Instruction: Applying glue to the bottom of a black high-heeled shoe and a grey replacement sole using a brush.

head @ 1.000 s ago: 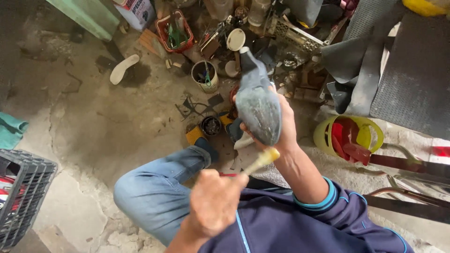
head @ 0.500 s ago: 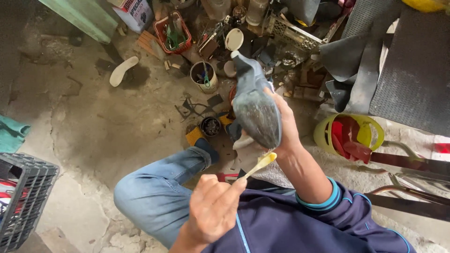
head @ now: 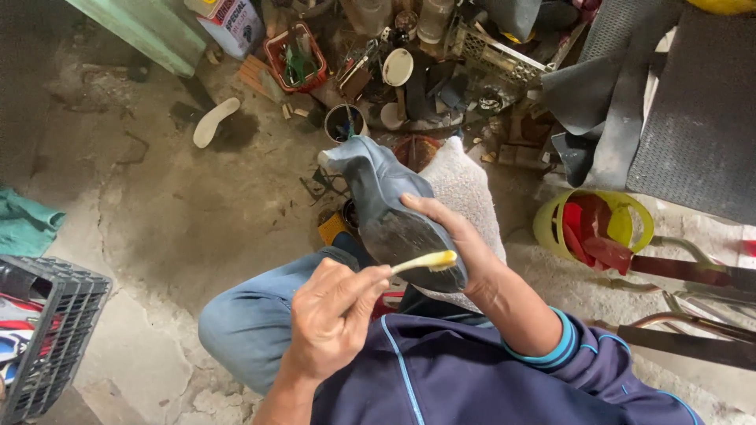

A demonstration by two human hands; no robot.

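The head view looks down on a person seated above a cracked concrete floor (head: 157,205), one knee in blue jeans (head: 252,315) raised. The right hand (head: 461,244) grips a grey-blue shoe (head: 386,205) from the far side, fingers curled over the edge of the dark sole, which is turned up toward the camera; the toe points away, toward the clutter. The shoe sits at the centre of the view, held in the air over the lap, with a pale knitted cloth (head: 465,189) just behind it. The left hand (head: 331,315) is closed tightly round the handle of a yellow toothbrush (head: 425,262), thumb and fingers pinching it, and the brush head touches the heel end of the sole.

Beyond the shoe lie tins, a small red basket (head: 295,55), and a loose white insole (head: 214,122) on the floor. A yellow bucket (head: 551,224) holding red scraps stands to the right, near black rubber sheets (head: 693,118). A black plastic crate (head: 55,338) sits at the lower left, a teal rag (head: 24,224) above it.
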